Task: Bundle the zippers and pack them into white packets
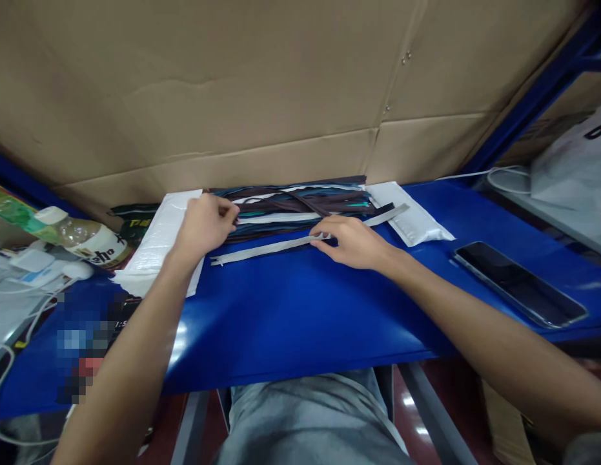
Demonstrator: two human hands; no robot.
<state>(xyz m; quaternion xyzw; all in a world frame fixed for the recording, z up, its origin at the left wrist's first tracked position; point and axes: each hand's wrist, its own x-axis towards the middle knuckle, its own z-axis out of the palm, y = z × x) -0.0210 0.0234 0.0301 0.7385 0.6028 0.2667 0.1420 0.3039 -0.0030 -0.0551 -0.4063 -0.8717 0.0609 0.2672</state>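
My right hand (pixel 348 240) pinches a light grey zipper (pixel 266 249) near its middle. The zipper runs slantwise across the blue table, its left end with the small pull lying flat and its right end reaching a white padded packet. A dark strip shows beneath that zipper. Behind lies a pile of zippers (pixel 290 201) in brown, navy, white and teal, laid lengthwise. My left hand (pixel 210 219) is at the pile's left end, fingers curled together; whatever they grip there is hidden.
White padded packets flank the pile, one at the left (pixel 162 226) and one at the right (pixel 411 216). A phone (pixel 520 284) lies at the right. Bottles (pixel 94 239), chargers and cables crowd the left side. A cardboard wall (pixel 261 84) stands behind.
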